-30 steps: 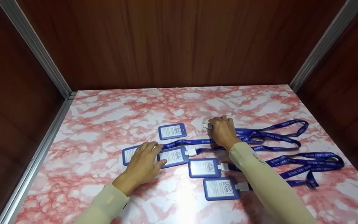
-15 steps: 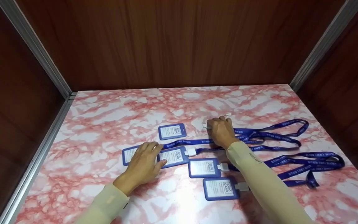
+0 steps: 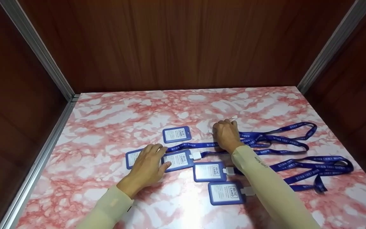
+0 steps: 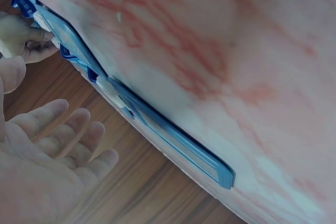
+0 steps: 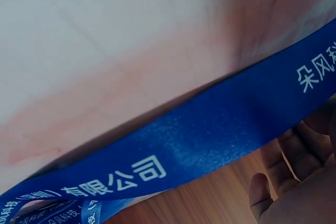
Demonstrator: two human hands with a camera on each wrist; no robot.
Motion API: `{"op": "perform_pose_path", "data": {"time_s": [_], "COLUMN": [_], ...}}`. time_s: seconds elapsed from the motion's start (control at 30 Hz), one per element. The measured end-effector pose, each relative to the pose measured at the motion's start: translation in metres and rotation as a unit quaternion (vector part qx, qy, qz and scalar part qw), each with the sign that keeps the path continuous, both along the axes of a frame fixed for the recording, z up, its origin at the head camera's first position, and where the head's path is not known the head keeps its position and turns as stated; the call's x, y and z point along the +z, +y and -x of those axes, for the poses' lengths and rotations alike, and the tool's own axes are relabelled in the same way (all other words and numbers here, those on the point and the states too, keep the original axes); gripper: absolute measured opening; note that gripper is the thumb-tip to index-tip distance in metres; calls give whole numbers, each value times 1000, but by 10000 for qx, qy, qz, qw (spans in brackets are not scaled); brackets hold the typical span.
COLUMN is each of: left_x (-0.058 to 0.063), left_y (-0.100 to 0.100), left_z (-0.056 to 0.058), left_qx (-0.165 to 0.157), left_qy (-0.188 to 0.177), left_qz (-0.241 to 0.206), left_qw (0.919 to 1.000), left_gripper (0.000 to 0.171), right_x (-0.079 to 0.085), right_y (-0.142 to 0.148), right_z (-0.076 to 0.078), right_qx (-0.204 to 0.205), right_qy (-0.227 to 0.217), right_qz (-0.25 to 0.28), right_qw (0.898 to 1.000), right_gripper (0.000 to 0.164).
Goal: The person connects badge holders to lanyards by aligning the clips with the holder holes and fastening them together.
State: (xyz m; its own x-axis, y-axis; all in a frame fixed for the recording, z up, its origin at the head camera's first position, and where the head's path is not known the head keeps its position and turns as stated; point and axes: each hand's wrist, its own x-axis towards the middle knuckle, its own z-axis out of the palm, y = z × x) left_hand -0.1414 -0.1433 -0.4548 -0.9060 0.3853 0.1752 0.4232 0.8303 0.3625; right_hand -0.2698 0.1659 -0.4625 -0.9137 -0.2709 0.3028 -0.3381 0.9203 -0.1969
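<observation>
My left hand (image 3: 146, 163) hovers over or rests on the leftmost blue badge holder (image 3: 131, 159) and the badge holder beside it (image 3: 179, 160). Its fingers look relaxed and hold nothing in the left wrist view, where the edge of a badge holder (image 4: 178, 137) shows beyond them. At the back my right hand (image 3: 227, 135) pinches the clip end of a blue lanyard, and a bit of the white clip (image 3: 210, 131) peeks out at its left. The fingertips are mostly hidden. Printed lanyard strap (image 5: 205, 124) crosses the right wrist view by the fingers. A loose badge holder (image 3: 176, 135) lies left of that hand.
Two more badge holders (image 3: 210, 171) with white clips lie in front, partly under the right forearm. Looped lanyard straps (image 3: 316, 165) spread to the right. Dark wood panels (image 3: 183, 44) wall in the marbled table (image 3: 106, 108) at back and sides.
The right hand has shifted very slightly, and less of the white clip shows beside its fingers. The left hand and the badge holders stay in place.
</observation>
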Motion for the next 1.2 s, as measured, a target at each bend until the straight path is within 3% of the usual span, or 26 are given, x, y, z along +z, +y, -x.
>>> {"op": "perform_pose_path", "data": {"time_s": [0.4, 0.6, 1.0, 1.2], "left_x": [4, 10, 16, 14], "left_y": [6, 8, 17, 21], "left_z": [16, 30, 58, 67], "left_qx": [191, 231, 401, 435], "left_qy": [-131, 2, -280, -409], "left_qz": [142, 138, 357, 478], "left_qw": [9996, 9996, 9982, 9971], "left_gripper": [59, 57, 61, 64], "right_x": [6, 9, 11, 11], "right_y": [2, 0, -1, 0], "right_z": [-7, -10, -15, -17], "right_qx": [43, 169, 329, 308], "right_qy": [-13, 49, 147, 92], "right_qz": [119, 158, 332, 256], "right_qw": [9999, 9997, 9988, 9992], "right_gripper": [23, 22, 36, 28]}}
